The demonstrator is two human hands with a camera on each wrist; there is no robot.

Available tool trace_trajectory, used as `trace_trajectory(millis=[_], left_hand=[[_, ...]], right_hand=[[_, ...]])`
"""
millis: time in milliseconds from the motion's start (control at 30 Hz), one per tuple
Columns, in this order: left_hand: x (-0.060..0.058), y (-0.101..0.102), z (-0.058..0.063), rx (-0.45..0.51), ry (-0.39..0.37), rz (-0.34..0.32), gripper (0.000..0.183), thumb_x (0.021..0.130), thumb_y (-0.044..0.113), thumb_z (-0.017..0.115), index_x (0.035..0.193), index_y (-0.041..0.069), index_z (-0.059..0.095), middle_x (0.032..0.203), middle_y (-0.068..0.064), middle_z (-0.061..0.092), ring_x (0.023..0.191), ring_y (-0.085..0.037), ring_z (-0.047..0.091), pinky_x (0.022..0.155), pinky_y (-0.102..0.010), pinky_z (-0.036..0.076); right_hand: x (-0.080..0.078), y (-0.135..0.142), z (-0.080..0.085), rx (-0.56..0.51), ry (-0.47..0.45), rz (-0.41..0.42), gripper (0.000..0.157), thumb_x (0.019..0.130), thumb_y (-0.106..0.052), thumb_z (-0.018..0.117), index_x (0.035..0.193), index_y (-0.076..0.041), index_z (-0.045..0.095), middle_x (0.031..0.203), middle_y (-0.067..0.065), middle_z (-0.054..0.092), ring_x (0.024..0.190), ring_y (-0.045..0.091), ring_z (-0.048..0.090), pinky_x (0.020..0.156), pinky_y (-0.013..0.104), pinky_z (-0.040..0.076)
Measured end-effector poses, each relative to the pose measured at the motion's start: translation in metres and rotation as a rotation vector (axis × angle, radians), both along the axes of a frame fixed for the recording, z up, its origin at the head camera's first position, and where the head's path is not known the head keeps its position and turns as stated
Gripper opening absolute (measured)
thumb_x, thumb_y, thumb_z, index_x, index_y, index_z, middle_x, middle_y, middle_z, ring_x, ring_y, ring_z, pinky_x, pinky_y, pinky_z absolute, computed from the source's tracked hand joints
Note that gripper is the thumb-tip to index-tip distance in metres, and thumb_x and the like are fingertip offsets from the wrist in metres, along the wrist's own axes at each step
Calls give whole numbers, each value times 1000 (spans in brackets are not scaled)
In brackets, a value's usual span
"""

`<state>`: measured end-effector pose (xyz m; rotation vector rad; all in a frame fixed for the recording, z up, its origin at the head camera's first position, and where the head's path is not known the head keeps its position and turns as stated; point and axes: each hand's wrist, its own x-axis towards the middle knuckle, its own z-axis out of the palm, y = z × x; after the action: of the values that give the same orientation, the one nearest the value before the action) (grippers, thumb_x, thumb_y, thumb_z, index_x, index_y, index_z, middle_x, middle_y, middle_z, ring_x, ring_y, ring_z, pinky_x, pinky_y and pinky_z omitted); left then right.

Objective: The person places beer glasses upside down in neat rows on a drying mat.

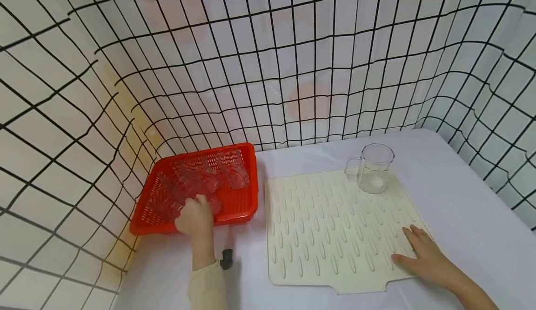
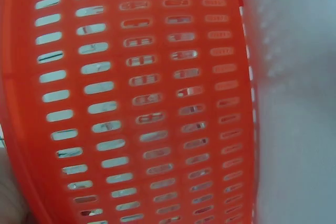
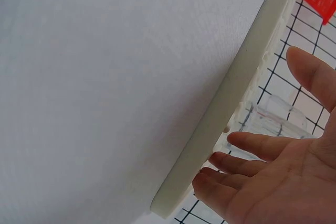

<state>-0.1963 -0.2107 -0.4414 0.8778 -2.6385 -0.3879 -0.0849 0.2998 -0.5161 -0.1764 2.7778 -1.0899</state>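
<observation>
My left hand (image 1: 194,217) reaches over the near rim of a red plastic basket (image 1: 234,216), among several clear, see-through pieces (image 1: 194,182) that look like glassware. Its fingertips are hidden, so a hold on one of them cannot be made out. The left wrist view is filled by the basket's slotted side (image 2: 121,98), with a bit of the hand at the lower left edge. My right hand (image 1: 427,256) rests with spread fingers on the right edge of a cream ridged drying board (image 1: 326,226). In the right wrist view its fingertips (image 3: 239,140) touch the board's edge.
A clear measuring jug (image 1: 374,170) with a handle stands on the board's far right corner. A small dark fitting (image 1: 226,259) lies beside the left sleeve. Black wire grid (image 1: 293,68) walls enclose the white table (image 1: 460,198) at the back and sides.
</observation>
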Motion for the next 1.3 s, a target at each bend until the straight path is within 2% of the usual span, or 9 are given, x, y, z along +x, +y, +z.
trace_trajectory(millis=[233, 467, 633, 700, 800, 967, 1133, 1300], left_hand=[[4, -2, 5, -40, 78, -5, 45, 103, 28, 45, 86, -12, 58, 79, -31, 63, 74, -46, 63, 74, -55, 51], [9, -4, 6, 97, 96, -13, 44, 104, 28, 39, 91, -11, 54, 75, -28, 60, 69, -45, 62, 68, -54, 53], [11, -5, 5, 142, 223, 7, 45, 104, 30, 39, 92, -11, 54, 79, -32, 61, 74, -49, 62, 67, -57, 52], [12, -5, 6, 213, 278, -3, 46, 104, 31, 37, 95, -10, 54, 83, -32, 61, 77, -49, 61, 71, -57, 52], [13, -5, 7, 380, 364, -38, 46, 105, 34, 35, 102, -9, 53, 88, -29, 59, 78, -43, 57, 76, -55, 51], [14, -5, 8, 593, 473, -58, 46, 104, 38, 35, 109, -5, 53, 92, -20, 56, 80, -29, 48, 76, -42, 50], [13, -4, 7, 743, 637, -47, 37, 103, 35, 40, 101, 1, 54, 84, -9, 49, 75, -19, 43, 63, -23, 43], [12, -5, 11, 861, 852, 5, 24, 101, 26, 49, 88, 7, 55, 77, -3, 47, 70, -14, 42, 59, -17, 41]], right_hand=[[0, -1, 2, 7, 4, -3, 88, 88, -33, 68, 136, 27, 23, 138, 53, 13, 125, 71, 9, 91, 81, 14], [0, 0, 3, -5, -7, 0, 88, 89, -32, 68, 136, 27, 23, 139, 53, 12, 126, 70, 7, 91, 81, 12], [0, -1, 3, -3, -11, 5, 88, 89, -32, 68, 136, 27, 23, 139, 53, 12, 126, 70, 8, 92, 81, 13], [0, -2, 3, 11, -5, 4, 88, 89, -32, 68, 136, 27, 24, 138, 53, 13, 125, 70, 9, 91, 81, 14], [1, -3, 5, 17, -5, 0, 87, 88, -32, 68, 135, 27, 25, 139, 53, 13, 125, 70, 9, 91, 81, 14], [1, -3, 6, 28, -7, -2, 86, 89, -33, 67, 134, 28, 25, 139, 52, 14, 126, 70, 9, 92, 80, 15], [1, -2, 5, 35, -11, -4, 87, 89, -33, 67, 133, 29, 25, 139, 52, 13, 127, 70, 8, 92, 80, 14], [0, -1, 3, 36, -12, -3, 87, 89, -34, 67, 134, 28, 25, 139, 52, 13, 127, 69, 8, 92, 80, 14]])
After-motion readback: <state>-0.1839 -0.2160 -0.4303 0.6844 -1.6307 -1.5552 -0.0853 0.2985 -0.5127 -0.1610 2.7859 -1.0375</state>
